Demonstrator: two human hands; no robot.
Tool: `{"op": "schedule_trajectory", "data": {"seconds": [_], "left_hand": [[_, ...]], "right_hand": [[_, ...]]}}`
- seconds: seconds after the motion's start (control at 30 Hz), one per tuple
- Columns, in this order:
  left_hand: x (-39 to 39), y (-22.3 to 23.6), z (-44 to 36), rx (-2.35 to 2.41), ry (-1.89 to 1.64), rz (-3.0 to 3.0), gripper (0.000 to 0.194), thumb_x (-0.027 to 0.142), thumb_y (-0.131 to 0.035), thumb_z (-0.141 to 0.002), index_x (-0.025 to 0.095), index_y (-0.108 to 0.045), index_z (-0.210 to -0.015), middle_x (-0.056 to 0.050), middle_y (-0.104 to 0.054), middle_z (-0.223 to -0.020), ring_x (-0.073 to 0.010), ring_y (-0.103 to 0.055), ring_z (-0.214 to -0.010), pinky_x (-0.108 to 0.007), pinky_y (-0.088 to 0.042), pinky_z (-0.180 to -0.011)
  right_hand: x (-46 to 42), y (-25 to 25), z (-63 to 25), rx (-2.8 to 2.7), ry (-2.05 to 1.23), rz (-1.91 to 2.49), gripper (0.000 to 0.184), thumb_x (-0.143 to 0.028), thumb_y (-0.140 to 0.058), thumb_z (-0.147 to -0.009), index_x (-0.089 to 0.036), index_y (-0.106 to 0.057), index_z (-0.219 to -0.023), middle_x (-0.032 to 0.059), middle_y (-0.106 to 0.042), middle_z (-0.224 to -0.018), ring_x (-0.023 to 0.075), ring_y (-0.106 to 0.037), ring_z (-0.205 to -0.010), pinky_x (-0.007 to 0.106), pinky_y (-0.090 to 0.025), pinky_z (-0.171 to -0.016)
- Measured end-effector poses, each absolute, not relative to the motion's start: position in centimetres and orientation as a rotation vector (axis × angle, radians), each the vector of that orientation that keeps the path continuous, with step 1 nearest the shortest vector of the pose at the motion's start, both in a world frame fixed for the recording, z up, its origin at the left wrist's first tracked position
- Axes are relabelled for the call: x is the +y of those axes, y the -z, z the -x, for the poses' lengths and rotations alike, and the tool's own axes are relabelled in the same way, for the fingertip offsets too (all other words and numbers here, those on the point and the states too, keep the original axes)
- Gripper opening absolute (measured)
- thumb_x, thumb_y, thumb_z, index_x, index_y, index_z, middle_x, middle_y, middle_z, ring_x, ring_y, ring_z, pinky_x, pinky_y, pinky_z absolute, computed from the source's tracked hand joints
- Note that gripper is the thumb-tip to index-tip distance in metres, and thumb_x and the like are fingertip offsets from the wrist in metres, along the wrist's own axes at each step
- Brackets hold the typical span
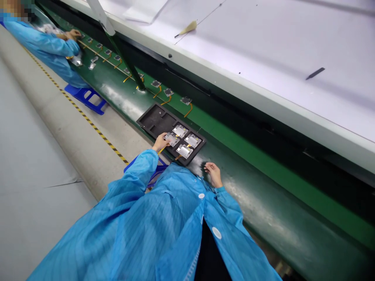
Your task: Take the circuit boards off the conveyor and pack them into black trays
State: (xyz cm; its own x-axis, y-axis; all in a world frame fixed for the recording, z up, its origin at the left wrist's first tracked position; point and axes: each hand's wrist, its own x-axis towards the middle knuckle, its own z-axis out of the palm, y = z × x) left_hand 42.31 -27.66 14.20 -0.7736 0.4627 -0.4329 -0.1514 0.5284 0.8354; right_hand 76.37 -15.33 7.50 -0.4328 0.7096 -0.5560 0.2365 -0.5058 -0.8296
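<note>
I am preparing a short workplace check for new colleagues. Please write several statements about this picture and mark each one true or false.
1. The left hand touches a board at the tray. True.
2. The right hand rests on the tray. False: it is beside the tray, apart from it.
3. Three other boards lie in the tray. True.
4. The tray is white. False: it is black.
5. The co-worker's sleeve is yellow. False: it is blue.

The tray [159, 121] looks matt and foam-like, the circuit boards [192, 140] metal-faced, the bench [258, 191] glossy, the smock [131, 230] creased cloth.
</note>
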Motion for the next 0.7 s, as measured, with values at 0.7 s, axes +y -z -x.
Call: {"op": "schedule_trajectory", "data": {"seconds": [0.7], "left_hand": [[-28.5, -17.2, -43.4, 2.524, -0.114, -0.886, 0.064, 0.029, -0.070, -0.098, 0.017, -0.053, -0.158, -0.025, -0.050, -0.151, -0.0421, -0.063, -0.132, -0.047, -0.053, -0.106]], "right_hand": [[-14.0, -2.6, -75.4, -1.719, -1.831, 1.716, 0.019, -0.044, -0.066, -0.069, -0.026, -0.062, -0.071, 0.0022, -0.070, -0.069, 0.0249, -0.072, -0.076, 0.038, -0.060, -0.080]]}}
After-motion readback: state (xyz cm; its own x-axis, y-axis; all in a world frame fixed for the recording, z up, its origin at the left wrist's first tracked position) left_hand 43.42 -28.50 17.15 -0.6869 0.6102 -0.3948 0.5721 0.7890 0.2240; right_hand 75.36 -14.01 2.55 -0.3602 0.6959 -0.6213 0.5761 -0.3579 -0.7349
